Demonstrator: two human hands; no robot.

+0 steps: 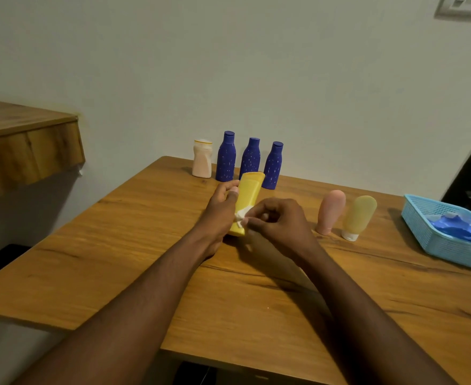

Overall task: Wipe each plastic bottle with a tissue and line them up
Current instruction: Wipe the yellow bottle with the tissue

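My left hand [221, 209] grips a yellow tube bottle [247, 195] held tilted above the middle of the table. My right hand [277, 222] pinches a small white tissue [241, 216] against the tube's lower part. At the far edge stands a row: a cream bottle [202, 159] and three dark blue bottles [226, 158], [250, 158], [273, 166]. To the right, a pink tube [330, 211] and a pale yellow tube [357, 216] stand cap-down.
A light blue plastic basket [434, 234] with something blue inside sits at the table's right edge. The wooden table [145, 245] runs to a wall behind the bottles. A wooden shelf [26, 140] juts out at the left.
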